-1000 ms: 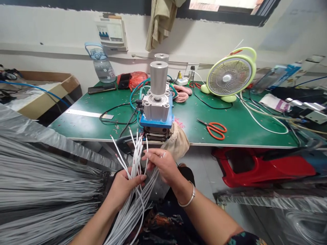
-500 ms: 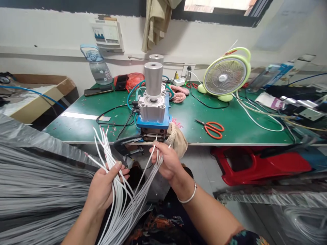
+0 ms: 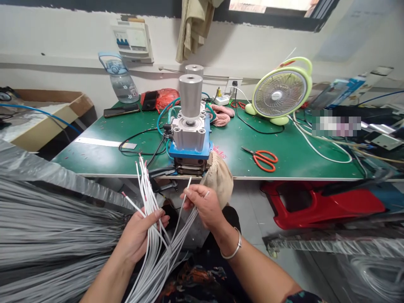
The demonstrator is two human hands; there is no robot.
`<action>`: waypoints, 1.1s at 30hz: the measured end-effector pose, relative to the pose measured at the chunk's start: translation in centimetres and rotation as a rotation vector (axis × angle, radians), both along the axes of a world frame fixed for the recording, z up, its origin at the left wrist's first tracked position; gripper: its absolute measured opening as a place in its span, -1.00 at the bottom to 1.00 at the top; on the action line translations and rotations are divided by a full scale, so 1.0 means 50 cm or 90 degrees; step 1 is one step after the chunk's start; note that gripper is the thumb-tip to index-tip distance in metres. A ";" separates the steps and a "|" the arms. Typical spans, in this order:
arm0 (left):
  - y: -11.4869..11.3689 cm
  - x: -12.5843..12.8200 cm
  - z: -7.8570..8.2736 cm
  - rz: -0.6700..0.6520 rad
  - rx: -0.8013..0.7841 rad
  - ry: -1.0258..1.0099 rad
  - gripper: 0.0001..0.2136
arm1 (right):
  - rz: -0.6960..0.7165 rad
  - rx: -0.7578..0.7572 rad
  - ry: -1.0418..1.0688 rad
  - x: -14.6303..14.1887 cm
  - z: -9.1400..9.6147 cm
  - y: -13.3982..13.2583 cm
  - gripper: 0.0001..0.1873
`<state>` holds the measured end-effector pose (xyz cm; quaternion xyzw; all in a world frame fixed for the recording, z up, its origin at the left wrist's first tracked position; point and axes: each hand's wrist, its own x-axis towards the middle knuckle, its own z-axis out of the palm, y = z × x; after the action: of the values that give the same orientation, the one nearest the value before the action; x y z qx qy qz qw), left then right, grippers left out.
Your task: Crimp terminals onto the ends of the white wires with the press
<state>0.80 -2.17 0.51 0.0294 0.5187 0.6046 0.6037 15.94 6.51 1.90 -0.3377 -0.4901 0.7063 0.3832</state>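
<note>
A bundle of white cables [image 3: 150, 248] with reddish tips fanning upward is gripped in my left hand [image 3: 143, 231]. My right hand [image 3: 203, 204] is closed on more white cables [image 3: 186, 229]; thumb and forefinger pinch one whose pale end points up toward the machine. That pneumatic press [image 3: 190, 134], with silver cylinders on a blue plate, stands at the table's front edge. A narrow slot shows low on its front, and the pinched cable's end is just below it, apart from it. Beside the press hangs a beige cloth bag [image 3: 221, 179].
On the green table [image 3: 233, 158] lie orange-handled scissors [image 3: 264, 160], a steel ruler [image 3: 104, 143] and a phone [image 3: 121, 110]. A green fan [image 3: 279, 94] and a water bottle [image 3: 122, 82] stand behind. Grey cables [image 3: 57, 235] fill the left side; a red stool [image 3: 334, 204] is under the table.
My right hand has drawn down from the press, bringing the pinched cable's end out of its slot. My left hand with its bundle has shifted right and slightly down, closer to my right hand.
</note>
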 end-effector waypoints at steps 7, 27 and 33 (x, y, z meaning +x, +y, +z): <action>0.002 0.009 0.008 -0.018 0.000 0.076 -0.76 | -0.002 0.003 0.045 0.017 0.016 0.011 -0.82; -0.012 -0.039 0.005 0.076 -0.017 0.112 -0.79 | 0.037 -0.185 0.121 -0.005 0.027 0.015 -0.72; -0.007 -0.037 0.026 0.065 0.016 0.100 -0.77 | -0.018 -0.240 0.154 -0.008 0.042 0.026 -0.72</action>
<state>-1.03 -2.50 1.81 0.0578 0.5578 0.6368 0.5291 15.56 7.80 4.03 -0.3232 -0.2951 0.8153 0.3792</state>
